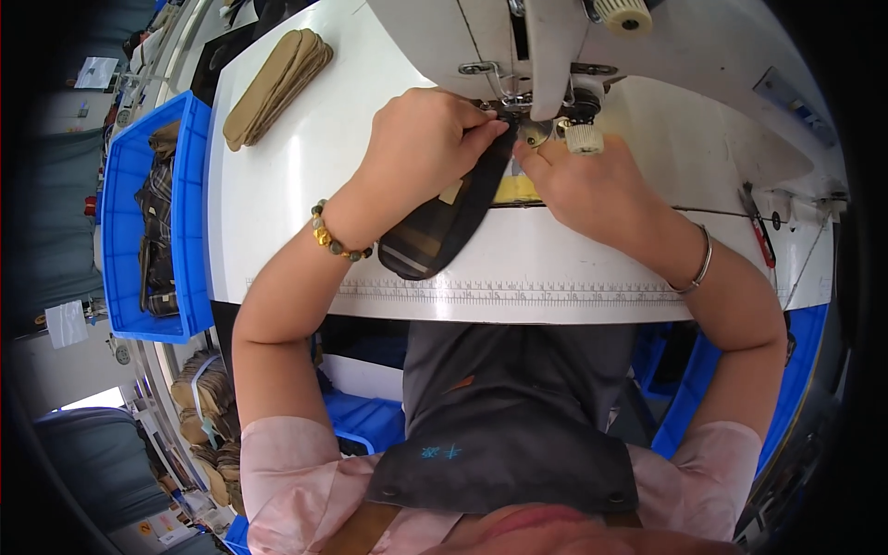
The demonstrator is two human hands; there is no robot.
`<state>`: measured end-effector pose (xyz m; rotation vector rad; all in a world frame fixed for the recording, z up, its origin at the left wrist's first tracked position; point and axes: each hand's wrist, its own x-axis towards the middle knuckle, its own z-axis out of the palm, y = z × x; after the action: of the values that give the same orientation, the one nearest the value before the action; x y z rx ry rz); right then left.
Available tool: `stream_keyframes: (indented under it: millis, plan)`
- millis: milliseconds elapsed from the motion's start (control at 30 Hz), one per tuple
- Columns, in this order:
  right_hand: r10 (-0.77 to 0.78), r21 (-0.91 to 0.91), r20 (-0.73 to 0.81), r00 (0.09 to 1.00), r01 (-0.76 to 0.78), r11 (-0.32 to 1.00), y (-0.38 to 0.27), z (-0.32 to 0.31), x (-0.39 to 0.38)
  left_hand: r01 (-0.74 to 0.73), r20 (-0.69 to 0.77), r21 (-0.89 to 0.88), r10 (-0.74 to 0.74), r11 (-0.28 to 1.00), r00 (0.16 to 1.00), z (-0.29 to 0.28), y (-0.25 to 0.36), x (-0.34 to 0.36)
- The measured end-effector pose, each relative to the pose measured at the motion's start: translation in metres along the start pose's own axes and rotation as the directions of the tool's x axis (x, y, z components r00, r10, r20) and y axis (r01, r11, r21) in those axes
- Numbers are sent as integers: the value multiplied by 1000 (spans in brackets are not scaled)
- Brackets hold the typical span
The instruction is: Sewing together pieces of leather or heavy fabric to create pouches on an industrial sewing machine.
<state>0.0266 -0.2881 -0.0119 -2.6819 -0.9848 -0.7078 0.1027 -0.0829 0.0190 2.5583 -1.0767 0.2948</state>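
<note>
Under the head of a white sewing machine point(532, 55), a long dark fabric piece point(421, 242) with rounded ends and a plaid patch lies slantwise on the white table. Its far tip reaches the presser foot. Thumb and fingers of my left hand point(421, 139) pinch that tip just left of the needle area. My right hand point(587, 180) is closed to the right of the foot, beside a small cream knob point(584, 138). Its thumb and forefinger press together near the fabric's edge, and whatever they hold is too small to make out.
A stack of tan fabric pieces point(277, 88) lies at the far left of the table. Beyond the left edge stands a blue bin point(197, 222) holding dark plaid pieces. Red-handled snips point(760, 231) lie at the right. A printed ruler strip point(518, 294) runs along the near edge.
</note>
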Motion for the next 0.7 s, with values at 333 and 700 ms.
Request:
stream_keyframes:
  millis: [333, 700]
  plan:
    - [-58, -31, -54, 997, 57, 998, -4, -1, 5, 27, -58, -63, -30, 998, 998, 8, -2, 1]
    - [-69, -124, -38, 997, 63, 990, -3, 14, 1, 130, -82, -194, -148, 972, 986, 15, -1, 9]
